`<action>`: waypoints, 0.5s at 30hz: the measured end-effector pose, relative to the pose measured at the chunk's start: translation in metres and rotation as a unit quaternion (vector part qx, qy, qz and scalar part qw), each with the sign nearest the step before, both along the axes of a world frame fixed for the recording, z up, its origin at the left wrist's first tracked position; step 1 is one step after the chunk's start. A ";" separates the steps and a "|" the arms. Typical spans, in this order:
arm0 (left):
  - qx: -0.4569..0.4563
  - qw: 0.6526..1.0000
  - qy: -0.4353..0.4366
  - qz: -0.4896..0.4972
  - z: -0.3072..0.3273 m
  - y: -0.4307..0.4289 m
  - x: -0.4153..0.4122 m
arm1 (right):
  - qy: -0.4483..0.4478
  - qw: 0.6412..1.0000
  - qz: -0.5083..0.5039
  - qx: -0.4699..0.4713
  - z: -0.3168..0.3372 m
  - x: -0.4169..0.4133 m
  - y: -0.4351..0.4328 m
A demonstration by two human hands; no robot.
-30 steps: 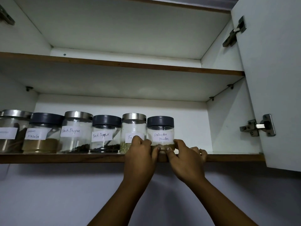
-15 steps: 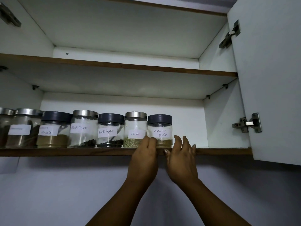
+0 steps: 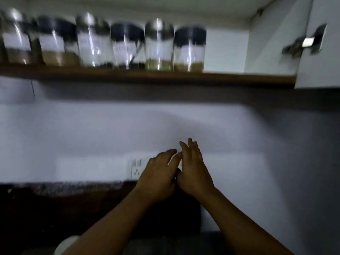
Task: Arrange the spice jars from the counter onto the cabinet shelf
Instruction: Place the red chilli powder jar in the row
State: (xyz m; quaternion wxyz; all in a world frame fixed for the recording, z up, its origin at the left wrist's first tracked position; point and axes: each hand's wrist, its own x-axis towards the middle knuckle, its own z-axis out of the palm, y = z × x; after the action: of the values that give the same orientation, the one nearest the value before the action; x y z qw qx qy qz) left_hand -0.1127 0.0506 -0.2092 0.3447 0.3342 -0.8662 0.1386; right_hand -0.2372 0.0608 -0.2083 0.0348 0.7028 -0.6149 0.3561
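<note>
Several labelled spice jars stand in a row on the cabinet shelf (image 3: 239, 79) at the top of the blurred view. The rightmost jar (image 3: 190, 50) has a dark lid and tan powder; beside it on the left stands a steel-lidded jar (image 3: 159, 46) of greenish seeds. Far below the shelf, in front of the white wall, my left hand (image 3: 159, 176) and my right hand (image 3: 193, 170) hang side by side, almost touching. Both hold nothing and their fingers are loosely straight.
The open cabinet door (image 3: 323, 52) with its hinge (image 3: 305, 43) juts out at the right. A wall socket (image 3: 136, 167) sits just left of my hands. A dark counter edge (image 3: 64, 188) runs along the lower left, with a pale rounded object (image 3: 64, 245) at the bottom.
Both hands have let go of the rightmost jar and dropped well below the shelf. The view has tilted downward, bringing the wall socket and counter into sight.
</note>
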 end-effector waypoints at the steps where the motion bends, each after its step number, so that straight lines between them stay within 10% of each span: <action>1: 0.032 0.999 -0.022 0.003 -0.022 0.003 0.006 | -0.001 1.000 0.007 0.028 -0.023 0.004 0.005; 15: 0.346 0.926 -0.135 0.064 -0.244 0.040 0.057 | 0.028 0.947 0.074 0.312 -0.238 0.034 0.037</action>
State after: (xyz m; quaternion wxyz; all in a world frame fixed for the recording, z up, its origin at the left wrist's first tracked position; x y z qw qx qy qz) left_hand -0.0552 0.0904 -0.4533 0.0779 0.4661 -0.8751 -0.1045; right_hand -0.2033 0.0976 -0.4460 -0.1953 0.7316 -0.6404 0.1287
